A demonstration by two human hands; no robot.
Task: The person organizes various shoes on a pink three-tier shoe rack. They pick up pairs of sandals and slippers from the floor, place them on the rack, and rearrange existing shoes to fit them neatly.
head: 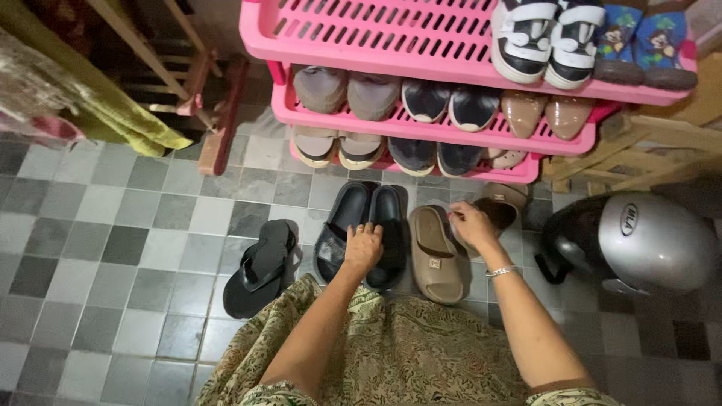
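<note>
- Grey checked floor tiles [113, 248] run under everything, with a pink plastic shoe rack [361, 30] standing at the far side.
- Left hand [363, 246] lies palm down, fingers loosely curled, on the pair of black slide sandals [353, 218] that sit side by side on the tiles; it rests on them and does not look closed around either one.
- Right hand [470, 224] has its fingertips pinched at the inner edge of the further tan slide sandal [502, 204]; how firm the hold is, is hard to tell, as the hand covers the spot.
- A second tan slide sandal [436, 256] lies just beside the black pair, between the two hands.
- A silver bracelet [500, 271] circles the right wrist.
- A pair of black flip-flops [259, 267], stacked one across the other, lies left of the black slides.
- A silver and black helmet [639, 240] sits on the floor to the right.
- On the rack's top shelf stand black-and-white sneakers [545, 37] and small blue children's shoes [639, 45]; lower shelves carry grey, dark and tan pairs.
- A patterned green skirt [398, 346] fills the near edge.
</note>
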